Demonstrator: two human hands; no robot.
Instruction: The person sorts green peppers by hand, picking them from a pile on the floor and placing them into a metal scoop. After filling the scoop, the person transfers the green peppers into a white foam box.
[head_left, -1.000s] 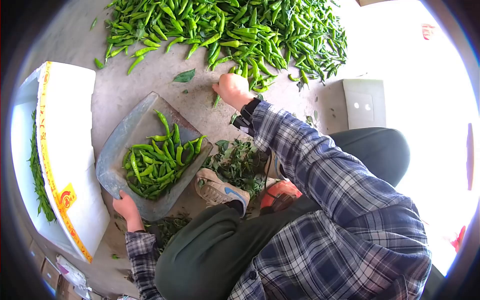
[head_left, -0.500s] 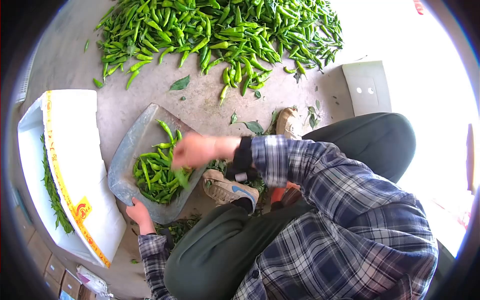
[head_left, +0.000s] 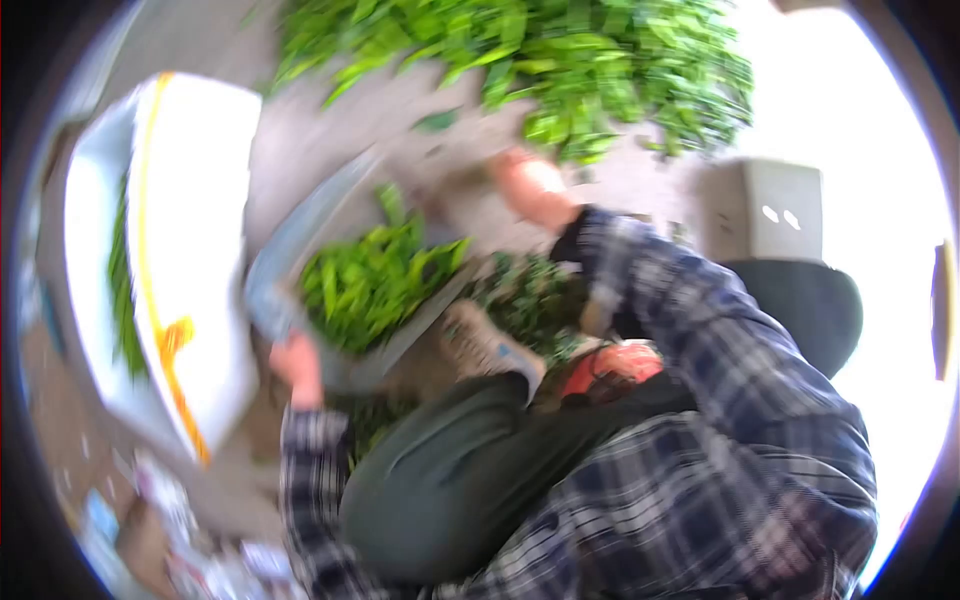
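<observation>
My left hand (head_left: pixel 298 365) is closed on the near-left rim of a grey metal dustpan (head_left: pixel 277 275). Green chili peppers (head_left: pixel 372 288) lie heaped inside the pan. My right hand (head_left: pixel 540 190) hovers past the pan's right side, just short of the big pile of green peppers (head_left: pixel 620 75) on the floor. Motion smears its fingers, so whether anything is in them does not show.
A white foam box (head_left: pixel 205 250) with yellow tape stands left of the pan, with greens inside. Loose leaves (head_left: pixel 525 300) lie around my shoe (head_left: pixel 490 345). A pale grey block-shaped object (head_left: pixel 785 210) sits at right. Plastic bags (head_left: pixel 165 495) lie lower left.
My right hand has moved from over the peppers in the dustpan out to the right, toward the pile. My left hand stays on the rim. The whole view has shifted and blurred.
</observation>
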